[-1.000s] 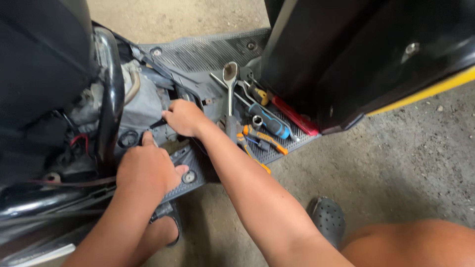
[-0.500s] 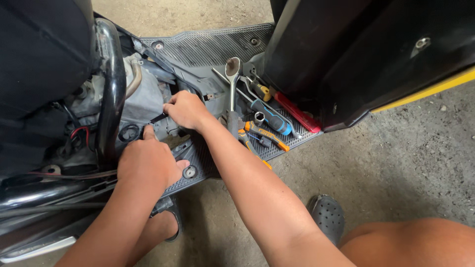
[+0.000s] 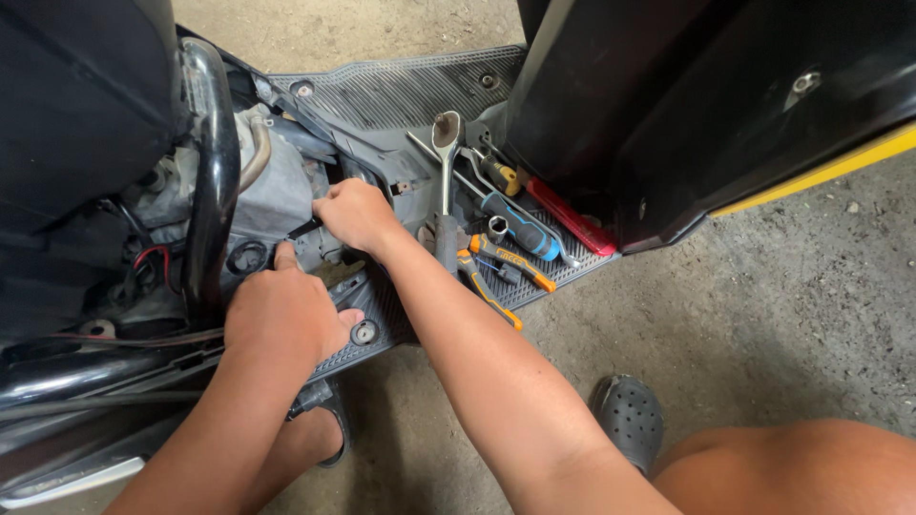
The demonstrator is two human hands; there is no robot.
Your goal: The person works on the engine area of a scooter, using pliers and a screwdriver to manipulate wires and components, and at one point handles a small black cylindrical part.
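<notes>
Black tool (image 3: 303, 228) | lies left-right | right hand (image 3: 358, 215) clenched on it | left hand (image 3: 281, 310) closed, contents unclear

A glossy black painted body panel (image 3: 725, 105) reflects light, edged with smooth yellow plastic. The footboard (image 3: 401, 91) is matt grey ribbed rubber or plastic (dusty in places). A curved black metal frame tube (image 3: 212, 162) looks smooth and shiny. The engine casing (image 3: 277, 195) is dull, rough cast metal, grimy. A bright polished steel wrench (image 3: 447, 157) lies beside pliers (image 3: 496, 272) with orange and black plastic grips and a screwdriver (image 3: 520, 229) with a blue plastic handle. The floor (image 3: 763, 324) is rough, pitted concrete. A perforated dark foam clog (image 3: 630, 420) looks matt.
</notes>
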